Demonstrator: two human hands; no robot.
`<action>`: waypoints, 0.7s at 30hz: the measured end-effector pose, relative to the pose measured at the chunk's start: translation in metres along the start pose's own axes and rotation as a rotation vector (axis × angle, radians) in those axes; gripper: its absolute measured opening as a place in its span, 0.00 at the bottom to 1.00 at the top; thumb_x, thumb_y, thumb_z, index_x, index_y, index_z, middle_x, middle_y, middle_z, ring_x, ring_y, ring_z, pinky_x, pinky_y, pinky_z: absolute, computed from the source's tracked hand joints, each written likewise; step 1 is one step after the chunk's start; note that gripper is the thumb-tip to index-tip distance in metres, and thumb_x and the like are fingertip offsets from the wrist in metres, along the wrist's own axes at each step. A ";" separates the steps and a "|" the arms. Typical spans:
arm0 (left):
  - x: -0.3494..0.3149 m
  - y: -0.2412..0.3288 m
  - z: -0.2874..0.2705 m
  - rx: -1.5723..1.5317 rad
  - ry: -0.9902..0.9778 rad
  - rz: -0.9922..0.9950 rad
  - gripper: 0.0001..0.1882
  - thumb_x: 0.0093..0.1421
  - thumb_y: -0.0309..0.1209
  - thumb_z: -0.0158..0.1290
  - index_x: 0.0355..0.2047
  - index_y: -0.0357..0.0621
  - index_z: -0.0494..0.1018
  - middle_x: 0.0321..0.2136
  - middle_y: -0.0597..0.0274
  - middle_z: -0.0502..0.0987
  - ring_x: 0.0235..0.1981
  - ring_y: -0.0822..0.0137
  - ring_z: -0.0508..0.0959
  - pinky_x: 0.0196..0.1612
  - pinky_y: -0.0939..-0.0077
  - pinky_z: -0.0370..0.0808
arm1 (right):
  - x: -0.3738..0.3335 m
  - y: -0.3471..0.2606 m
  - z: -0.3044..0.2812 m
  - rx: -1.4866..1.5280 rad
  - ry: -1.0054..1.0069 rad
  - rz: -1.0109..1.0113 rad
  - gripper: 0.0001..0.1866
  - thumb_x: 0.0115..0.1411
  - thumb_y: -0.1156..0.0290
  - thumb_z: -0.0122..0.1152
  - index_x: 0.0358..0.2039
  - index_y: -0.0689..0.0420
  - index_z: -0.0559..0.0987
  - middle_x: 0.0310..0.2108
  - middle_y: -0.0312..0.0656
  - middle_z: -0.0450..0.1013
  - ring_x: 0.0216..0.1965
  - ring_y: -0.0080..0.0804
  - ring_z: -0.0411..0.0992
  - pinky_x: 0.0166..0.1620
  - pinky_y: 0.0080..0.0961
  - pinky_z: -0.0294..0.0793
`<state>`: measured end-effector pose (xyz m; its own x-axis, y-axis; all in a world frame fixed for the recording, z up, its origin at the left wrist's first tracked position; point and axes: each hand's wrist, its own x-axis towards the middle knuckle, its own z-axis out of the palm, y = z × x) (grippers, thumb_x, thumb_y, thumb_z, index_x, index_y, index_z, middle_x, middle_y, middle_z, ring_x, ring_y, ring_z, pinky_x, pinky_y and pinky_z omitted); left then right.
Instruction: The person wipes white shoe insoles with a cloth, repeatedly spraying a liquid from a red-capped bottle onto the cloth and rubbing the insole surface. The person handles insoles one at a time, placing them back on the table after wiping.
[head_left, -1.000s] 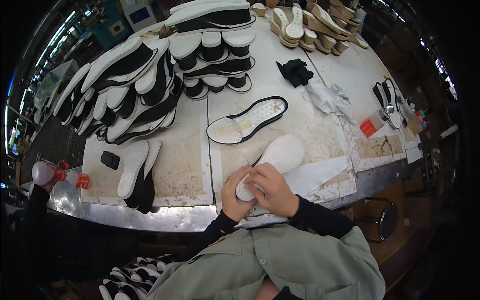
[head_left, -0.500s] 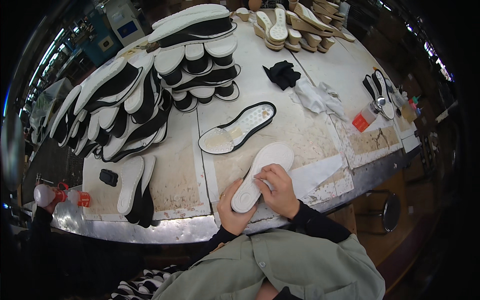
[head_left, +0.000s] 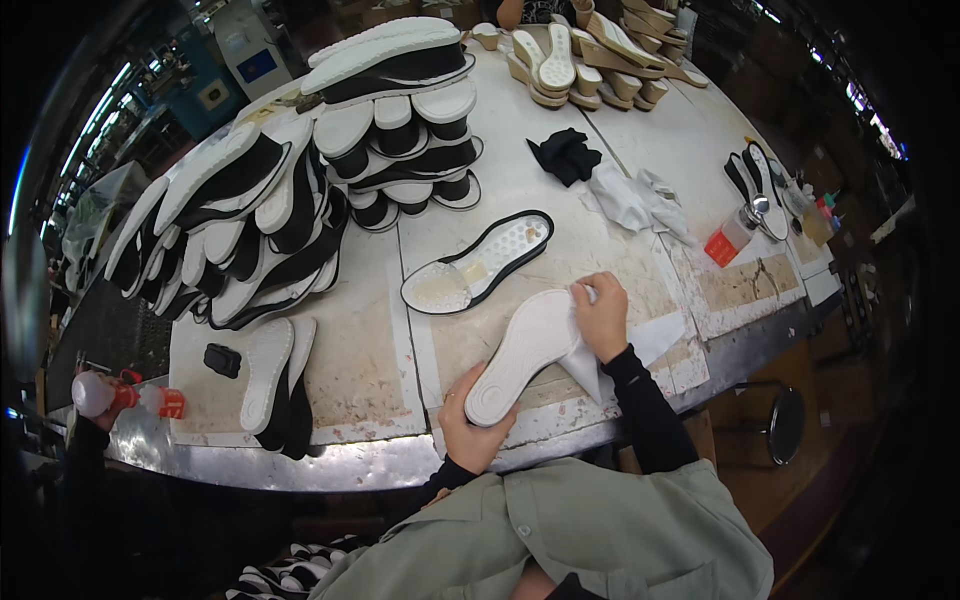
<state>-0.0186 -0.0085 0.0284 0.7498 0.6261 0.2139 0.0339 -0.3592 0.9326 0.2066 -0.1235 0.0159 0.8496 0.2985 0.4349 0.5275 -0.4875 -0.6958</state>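
Note:
My left hand (head_left: 474, 432) is closed around the near end of a white shoe sole (head_left: 527, 335), its pale patterned face turned up. At the sole's far right edge, my right hand (head_left: 602, 316) has thumb and fingers pinched together; anything between the fingertips is too small to make out. Just beyond lies a black-rimmed sole (head_left: 480, 262) with a studded white inside and a translucent yellowish patch. A white sheet (head_left: 655, 337) shows on the table beside my right wrist.
Black-and-white soles (head_left: 390, 105) are stacked high at the left; a pair (head_left: 268, 375) lies nearer. Tan wedge soles (head_left: 600, 60), a black cloth (head_left: 566, 156), a white cloth (head_left: 630, 195) and a red-labelled bottle (head_left: 733, 237) are further off. Another person's hand (head_left: 122, 396) holds a bottle at far left.
My right hand has moved from the sole's middle to its far right edge, away from my body. My left hand keeps its hold. A person's arms now show at the table's far side.

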 end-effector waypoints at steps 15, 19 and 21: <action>-0.001 0.012 -0.052 -0.066 0.071 0.065 0.34 0.42 0.27 0.70 0.52 0.36 0.72 0.48 0.47 0.77 0.49 0.56 0.79 0.53 0.66 0.73 | -0.013 0.018 -0.021 0.167 -0.032 -0.026 0.04 0.57 0.78 0.61 0.30 0.66 0.77 0.30 0.46 0.72 0.34 0.37 0.72 0.42 0.29 0.70; -0.017 0.008 -0.095 -0.073 0.453 -0.085 0.35 0.45 0.26 0.71 0.52 0.28 0.70 0.44 0.49 0.79 0.46 0.66 0.79 0.51 0.71 0.74 | -0.016 0.027 -0.021 0.277 0.020 0.033 0.05 0.59 0.77 0.60 0.31 0.66 0.77 0.31 0.42 0.72 0.35 0.31 0.71 0.44 0.25 0.69; -0.022 -0.002 -0.113 -0.055 0.556 -0.182 0.34 0.45 0.26 0.71 0.51 0.27 0.69 0.43 0.50 0.79 0.45 0.66 0.78 0.50 0.70 0.74 | -0.015 0.026 -0.022 0.285 0.011 0.035 0.05 0.59 0.77 0.60 0.31 0.66 0.76 0.32 0.41 0.72 0.36 0.30 0.71 0.45 0.25 0.69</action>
<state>-0.1099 0.0573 0.0545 0.2753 0.9487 0.1553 0.0838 -0.1846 0.9792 0.2075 -0.1585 0.0041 0.8680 0.2760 0.4127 0.4789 -0.2464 -0.8425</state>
